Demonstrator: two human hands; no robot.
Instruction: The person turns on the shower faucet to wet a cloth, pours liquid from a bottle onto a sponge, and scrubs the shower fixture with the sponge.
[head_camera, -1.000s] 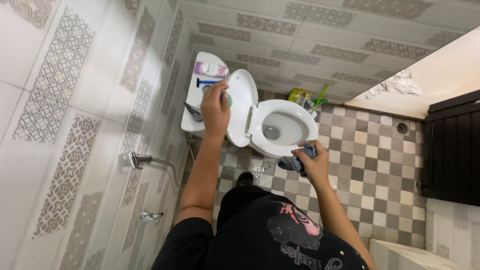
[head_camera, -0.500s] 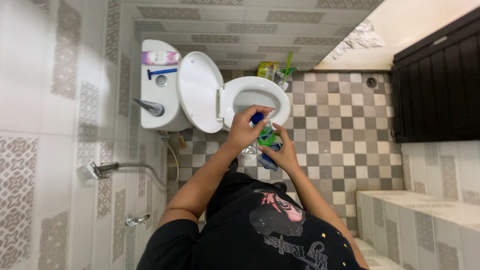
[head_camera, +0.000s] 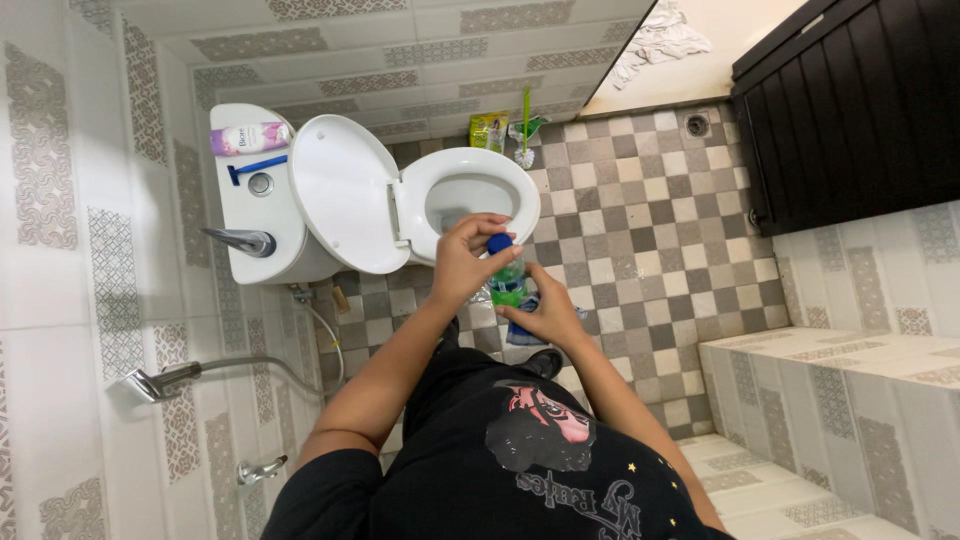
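Right in front of the toilet, both hands are up at chest level, busy with a small green bottle (head_camera: 509, 283). It looks like clear plastic, glossy, with a rounded blue cap (head_camera: 499, 243) on top. The left hand (head_camera: 462, 262) comes over from above, its fingers (head_camera: 492, 222) curled and pinched around that cap. The right hand (head_camera: 547, 315) sits below, fingers wrapped around the bottle's lower body, gripping it from underneath, and there's a dark blue cloth (head_camera: 521, 333) bunched beneath that palm; whether the hand holds it too, I can't tell from here. So the bottle hangs upright between the two hands, just above the checkered floor (head_camera: 640, 210), near the front rim of the bowl.

The toilet bowl (head_camera: 478, 190) is smooth white ceramic, oval, with its lid (head_camera: 345, 195) tipped up against the cistern (head_camera: 245, 215). On the flat cistern top lies a pink and white bottle (head_camera: 250, 137) on its side, a slim blue item (head_camera: 255, 168) next to it, and a round chrome flush button (head_camera: 261, 183). A metal tap handle (head_camera: 240, 240) juts out lower down.

Behind the bowl, against the wall, stands a green-handled brush (head_camera: 525, 125) beside a yellow-green packet (head_camera: 488, 130). The floor is small square tiles in grey, beige and white. Walls are glossy pale tile with patterned grey bands. A chrome spray hose (head_camera: 200, 372) curves along the left wall. To the right, a dark slatted cabinet (head_camera: 850, 110), and a crumpled white cloth (head_camera: 660, 40) on the pale ledge above.
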